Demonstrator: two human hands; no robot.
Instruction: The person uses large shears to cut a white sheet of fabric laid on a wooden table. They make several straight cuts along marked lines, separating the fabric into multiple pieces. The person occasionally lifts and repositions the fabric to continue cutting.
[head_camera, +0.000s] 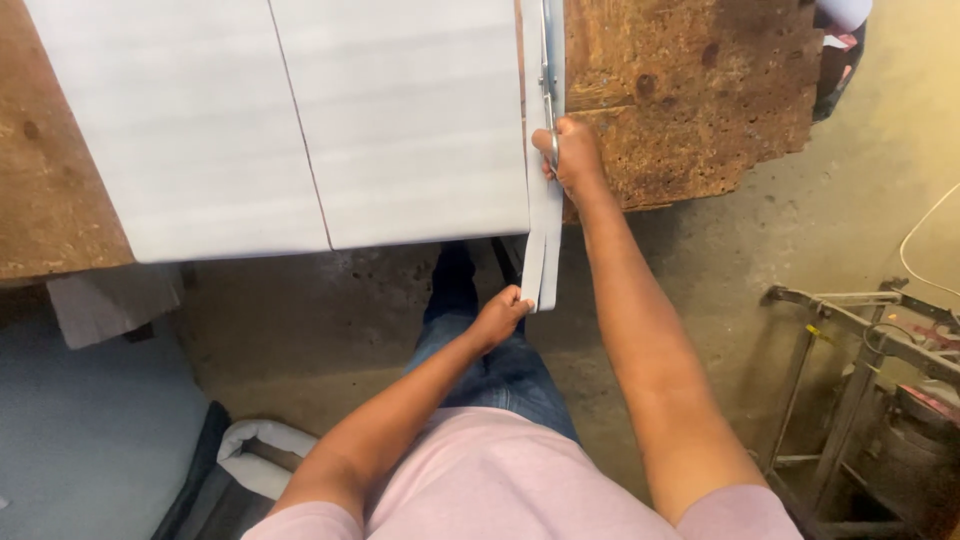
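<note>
Two wide pale grey sheets (300, 120) lie side by side on a worn brown wooden table (700, 90). Along the right edge of the right sheet a narrow strip (543, 230) is cut free and hangs over the table's front edge. My right hand (572, 155) grips the handles of metal scissors (548, 70), whose blades point away from me along the cut. My left hand (500, 315) pinches the lower end of the hanging strip below the table edge.
A metal frame stand (850, 360) stands on the concrete floor at the right. Pale grey material (80, 440) is piled at lower left, with a folded white piece (255, 455) beside it. The table's right edge is ragged and broken.
</note>
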